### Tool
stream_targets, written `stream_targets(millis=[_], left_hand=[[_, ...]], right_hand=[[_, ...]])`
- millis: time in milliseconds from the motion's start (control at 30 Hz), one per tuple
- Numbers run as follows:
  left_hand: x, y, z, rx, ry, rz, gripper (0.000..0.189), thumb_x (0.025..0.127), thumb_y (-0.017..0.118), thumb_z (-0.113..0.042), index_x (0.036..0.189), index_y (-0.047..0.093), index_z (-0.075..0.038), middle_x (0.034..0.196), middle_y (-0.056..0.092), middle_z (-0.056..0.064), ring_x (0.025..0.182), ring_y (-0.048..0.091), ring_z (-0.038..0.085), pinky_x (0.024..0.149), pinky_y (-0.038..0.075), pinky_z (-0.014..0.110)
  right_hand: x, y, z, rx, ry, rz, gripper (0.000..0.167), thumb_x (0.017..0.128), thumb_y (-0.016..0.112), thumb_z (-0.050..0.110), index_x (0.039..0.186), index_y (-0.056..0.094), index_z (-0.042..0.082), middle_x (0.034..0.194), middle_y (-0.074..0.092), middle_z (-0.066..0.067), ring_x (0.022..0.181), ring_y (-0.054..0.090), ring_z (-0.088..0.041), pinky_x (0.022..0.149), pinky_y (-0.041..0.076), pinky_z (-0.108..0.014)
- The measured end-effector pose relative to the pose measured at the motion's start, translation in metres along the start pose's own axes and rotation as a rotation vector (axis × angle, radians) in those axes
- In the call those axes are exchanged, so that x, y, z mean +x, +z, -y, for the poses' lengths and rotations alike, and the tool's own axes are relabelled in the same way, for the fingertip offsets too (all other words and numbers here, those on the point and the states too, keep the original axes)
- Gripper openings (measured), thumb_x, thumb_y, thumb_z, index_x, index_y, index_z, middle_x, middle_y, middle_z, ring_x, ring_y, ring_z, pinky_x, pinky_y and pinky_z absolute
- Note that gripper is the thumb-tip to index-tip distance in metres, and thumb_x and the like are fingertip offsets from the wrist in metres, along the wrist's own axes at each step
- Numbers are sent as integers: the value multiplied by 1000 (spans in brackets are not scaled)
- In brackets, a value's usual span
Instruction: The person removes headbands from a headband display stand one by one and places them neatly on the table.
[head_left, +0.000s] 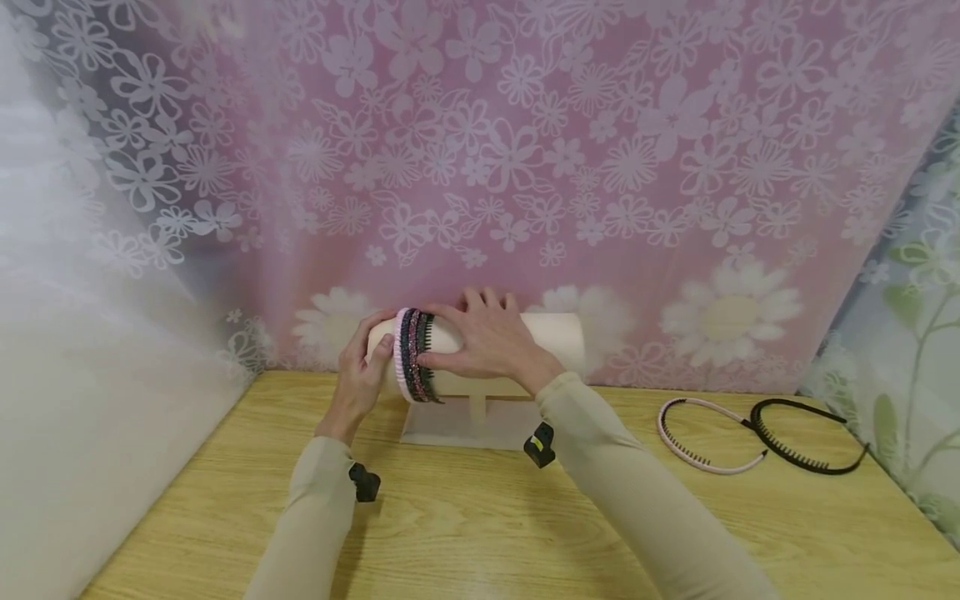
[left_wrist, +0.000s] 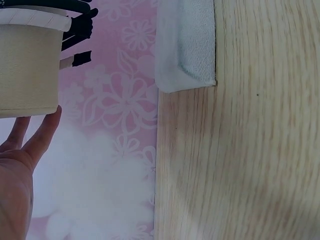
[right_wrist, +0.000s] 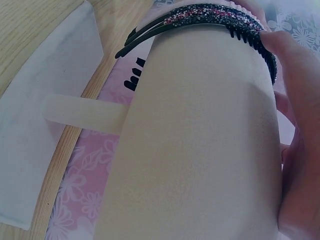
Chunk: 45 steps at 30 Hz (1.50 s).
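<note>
Headbands (head_left: 413, 354) are already straddling the display roll (head_left: 555, 337), left hand (head_left: 362, 367) gripping its nine-o'clock end, right hand (head_left: 491, 337) pressing wide-spread against them, pink headband (head_left: 662, 425) and black headband (head_left: 755, 418) lying unmounted at four o'clock.

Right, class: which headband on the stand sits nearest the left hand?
The pale pink headband at the row's left end, beside the left hand; the darker headbands on the stand sit farther toward the right hand.

Two hands (head_left: 360, 377) (head_left: 489, 340); one stand (head_left: 557, 340); six headbands (head_left: 401, 358)
</note>
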<state>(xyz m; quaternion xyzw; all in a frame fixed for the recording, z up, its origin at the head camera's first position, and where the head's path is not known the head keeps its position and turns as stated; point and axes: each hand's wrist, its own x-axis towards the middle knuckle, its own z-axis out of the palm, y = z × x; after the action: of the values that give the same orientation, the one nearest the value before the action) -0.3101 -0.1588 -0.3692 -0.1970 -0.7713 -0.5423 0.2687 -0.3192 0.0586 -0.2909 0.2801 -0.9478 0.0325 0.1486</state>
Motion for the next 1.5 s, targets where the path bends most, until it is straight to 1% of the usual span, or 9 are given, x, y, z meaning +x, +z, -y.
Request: stream_targets(millis=[133, 300, 433, 600, 833, 1000, 1133, 1300, 1500], left_hand=[[0, 1, -1, 1, -1, -6, 40, 102, 52, -20, 141, 57, -9, 143, 60, 14, 110, 62, 30, 88, 52, 42], [-2, 1, -1, 8, -7, -8, 40, 102, 52, -20, 141, 58, -11, 143, 61, 13, 108, 62, 28, 86, 52, 37], [-4, 1, 0, 7, -14, -11, 39, 103, 52, -20, 140, 58, -13, 142, 61, 12, 108, 62, 27, 86, 52, 34], [-5, 1, 0, 7, -14, -9, 38, 103, 52, -22, 140, 58, -13, 142, 61, 12, 108, 63, 29, 85, 53, 35], [-5, 1, -1, 7, -19, -6, 39, 104, 52, -22, 141, 58, -13, 145, 59, 11, 110, 63, 29, 87, 52, 39], [-5, 0, -1, 5, -28, 4, 39, 104, 52, -22, 142, 57, -13, 145, 59, 10, 109, 63, 27, 87, 52, 36], [-4, 0, 0, 9, -35, 8, 39, 104, 51, -22, 142, 57, -14, 147, 58, 9, 110, 63, 26, 87, 53, 36], [-4, 0, -2, 9, -27, -5, 39, 104, 52, -22, 141, 58, -13, 146, 59, 10, 108, 63, 29, 86, 52, 38], [-2, 0, -2, 22, -10, -7, 39, 103, 52, -21, 141, 58, -12, 143, 61, 12, 104, 63, 26, 82, 53, 32]], right_hand=[[0, 0, 0, 5, 0, -6, 80, 85, 52, 83, 154, 41, 44, 132, 54, -4, 120, 47, -29, 89, 35, -46], [-1, 1, -1, 26, 3, -7, 79, 85, 55, 79, 153, 42, 42, 134, 53, -4, 120, 47, -29, 91, 36, -47], [-2, 3, -1, 43, -1, -1, 78, 85, 57, 73, 153, 43, 39, 135, 53, -6, 118, 47, -29, 91, 36, -48], [-3, 3, -2, 52, -5, 6, 74, 85, 56, 68, 151, 46, 39, 133, 54, -5, 113, 48, -27, 92, 37, -47], [-4, 1, -3, 96, -2, 21, 75, 84, 57, 67, 152, 47, 36, 143, 54, -2, 119, 48, -26, 96, 36, -48], [-5, 0, -5, 109, -5, 14, 77, 84, 59, 70, 151, 48, 34, 150, 53, 1, 125, 48, -27, 97, 35, -49], [-6, 0, -5, 107, -9, 11, 79, 83, 61, 73, 150, 48, 33, 151, 54, 2, 125, 48, -26, 97, 35, -49], [-6, -2, -6, 109, -5, 18, 80, 82, 62, 74, 150, 48, 34, 152, 53, 2, 127, 48, -26, 98, 35, -49], [-7, -4, -7, 115, -5, 19, 80, 82, 64, 73, 150, 48, 33, 152, 54, 2, 129, 48, -26, 99, 36, -49]])
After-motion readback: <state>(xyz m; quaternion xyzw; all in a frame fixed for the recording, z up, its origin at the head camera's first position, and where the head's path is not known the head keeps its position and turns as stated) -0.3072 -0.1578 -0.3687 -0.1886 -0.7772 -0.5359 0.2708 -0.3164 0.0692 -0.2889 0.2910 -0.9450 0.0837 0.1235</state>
